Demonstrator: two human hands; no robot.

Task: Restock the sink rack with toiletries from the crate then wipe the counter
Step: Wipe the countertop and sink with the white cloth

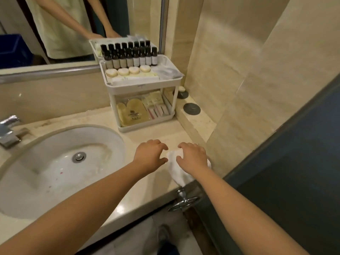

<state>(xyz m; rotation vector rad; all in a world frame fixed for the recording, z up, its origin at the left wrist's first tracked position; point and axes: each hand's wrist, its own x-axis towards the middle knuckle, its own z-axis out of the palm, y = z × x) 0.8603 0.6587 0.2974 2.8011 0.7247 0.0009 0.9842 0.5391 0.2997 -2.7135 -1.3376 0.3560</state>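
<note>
A white two-tier rack (141, 87) stands on the beige counter (147, 184) against the mirror. Its top shelf holds a row of several dark bottles (129, 58), round soaps (128, 70) and wrapped packets. Its lower shelf holds a tan mitt pouch (133, 115) and small sachets. A white cloth (177, 170) lies on the counter near the front edge. My right hand (193, 156) rests on the cloth with curled fingers. My left hand (150, 155) hovers just left of the cloth, its fingers loosely bent and holding nothing.
A white oval sink (60, 168) with a chrome faucet (9, 131) fills the left. Two dark round discs (191, 108) sit on a raised ledge right of the rack. A chrome towel ring (184, 201) hangs below the counter edge. A tiled wall closes the right.
</note>
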